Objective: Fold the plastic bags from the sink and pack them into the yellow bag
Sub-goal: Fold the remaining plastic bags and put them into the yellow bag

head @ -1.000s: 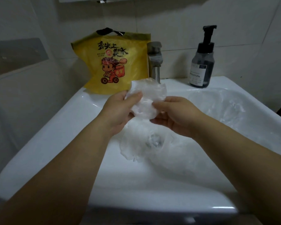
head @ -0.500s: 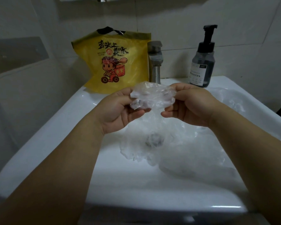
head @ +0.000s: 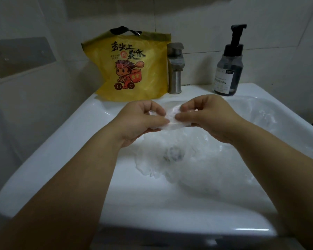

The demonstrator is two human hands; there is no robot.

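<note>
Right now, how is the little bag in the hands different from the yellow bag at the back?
The little bag is clear and plain; the yellow bag is solid yellow with a cartoon picture. The little bag is scrunched small, pinched between the left hand and right hand; the yellow bag stands tall and untouched on the sink rim beside the tap. Both are soft, crinkly plastic.

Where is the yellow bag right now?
In the head view, the yellow bag stands upright on the back ledge of the sink, left of centre. The faucet is close on its right.
</note>
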